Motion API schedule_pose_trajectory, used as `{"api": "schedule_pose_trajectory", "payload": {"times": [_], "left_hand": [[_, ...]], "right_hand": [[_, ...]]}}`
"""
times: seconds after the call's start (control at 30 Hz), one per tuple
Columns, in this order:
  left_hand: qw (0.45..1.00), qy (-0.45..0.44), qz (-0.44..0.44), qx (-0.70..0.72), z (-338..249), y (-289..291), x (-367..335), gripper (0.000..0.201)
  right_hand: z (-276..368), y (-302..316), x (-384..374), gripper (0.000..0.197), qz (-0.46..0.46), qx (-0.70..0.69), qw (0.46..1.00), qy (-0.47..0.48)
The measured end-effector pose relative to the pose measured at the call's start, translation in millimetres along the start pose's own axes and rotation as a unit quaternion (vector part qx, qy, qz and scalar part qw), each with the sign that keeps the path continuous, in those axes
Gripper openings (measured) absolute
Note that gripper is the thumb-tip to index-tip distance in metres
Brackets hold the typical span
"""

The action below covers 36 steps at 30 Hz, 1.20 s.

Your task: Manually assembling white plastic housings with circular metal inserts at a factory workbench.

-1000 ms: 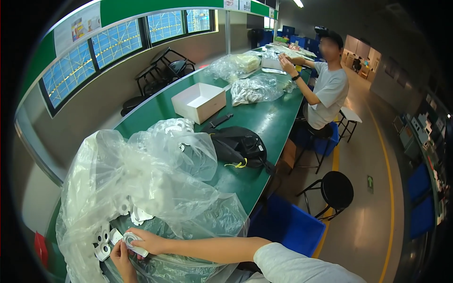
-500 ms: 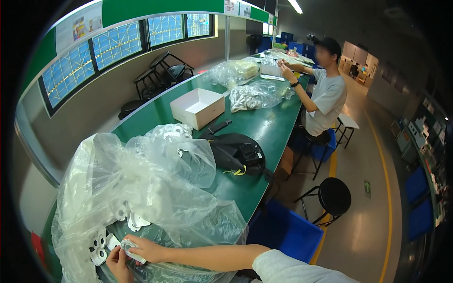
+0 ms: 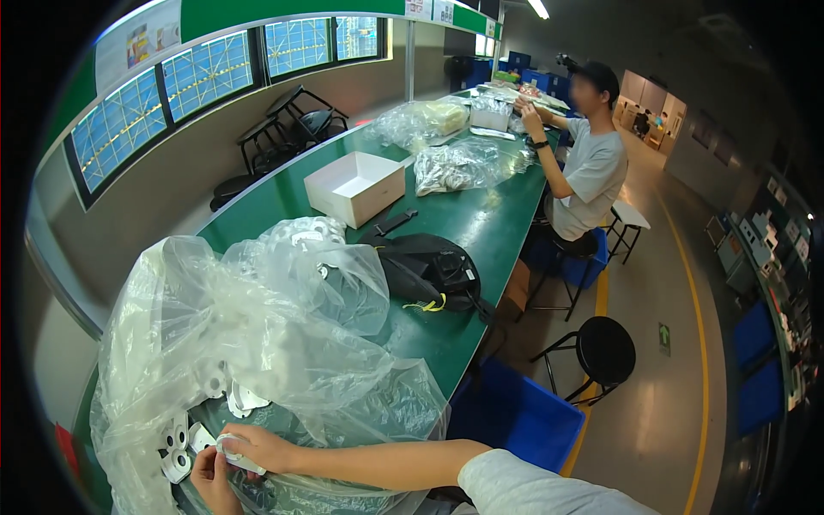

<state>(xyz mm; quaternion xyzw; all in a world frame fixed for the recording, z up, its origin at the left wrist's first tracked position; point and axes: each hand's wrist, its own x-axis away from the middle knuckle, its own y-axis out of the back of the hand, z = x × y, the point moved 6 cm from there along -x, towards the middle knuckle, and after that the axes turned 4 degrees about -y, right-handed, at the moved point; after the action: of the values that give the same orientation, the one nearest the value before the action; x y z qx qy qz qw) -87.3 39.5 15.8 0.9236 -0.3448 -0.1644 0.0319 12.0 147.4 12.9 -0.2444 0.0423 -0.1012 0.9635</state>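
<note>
Between my hands is a small white part with a rounded end [image 3: 247, 463], perhaps plastic, low in the view over the green table. My right hand [image 3: 263, 446] grips it from the right, fingers curled over its top. From the near side my left hand [image 3: 215, 483] pinches its left end between thumb and fingers. Similar white parts with round dark holes [image 3: 176, 448] lie just left of my hands, and more white pieces [image 3: 245, 400] rest a little beyond them. A large clear plastic bag [image 3: 206, 318] spreads around and behind these parts, with more white pieces inside.
Beyond the bag sit a black backpack [image 3: 433, 273] and a white open box [image 3: 354, 189]. Farther along the green table [image 3: 489, 227] are filled plastic bags [image 3: 455, 167] and a seated co-worker [image 3: 592, 163]. At right stand a blue bin [image 3: 515, 416] and a black stool [image 3: 605, 352].
The white part has turned a little in my fingers, its round face now more covered by my right hand. The whole view has shifted slightly. The co-worker's hands have moved a little.
</note>
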Motion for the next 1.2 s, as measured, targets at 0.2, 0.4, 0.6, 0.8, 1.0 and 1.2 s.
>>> {"api": "schedule_pose_trajectory", "payload": {"times": [0.2,0.4,0.6,0.8,1.0,1.2], "left_hand": [[0.998,-0.051,0.01,-0.019,-21,-10,3,0.017],[0.993,-0.08,0.051,-0.077,-31,-12,-2,0.015],[0.995,-0.062,0.042,-0.068,-41,-15,3,0.013],[0.997,-0.034,0.051,-0.041,-41,-18,6,0.014],[0.997,0.008,0.07,-0.027,-37,-14,3,0.013],[0.995,-0.012,0.076,-0.065,-27,-9,2,0.01]], "right_hand": [[-4,12,-7,0.022,-0.034,0.099,0.992,0.072],[1,9,-7,0.022,-0.024,0.223,0.966,0.13],[1,2,0,0.023,-0.014,0.11,0.993,0.041],[7,6,5,0.027,-0.021,0.131,0.99,0.044],[0,11,-5,0.027,-0.019,0.201,0.976,0.085],[2,12,-5,0.031,-0.042,0.252,0.962,0.094]]}}
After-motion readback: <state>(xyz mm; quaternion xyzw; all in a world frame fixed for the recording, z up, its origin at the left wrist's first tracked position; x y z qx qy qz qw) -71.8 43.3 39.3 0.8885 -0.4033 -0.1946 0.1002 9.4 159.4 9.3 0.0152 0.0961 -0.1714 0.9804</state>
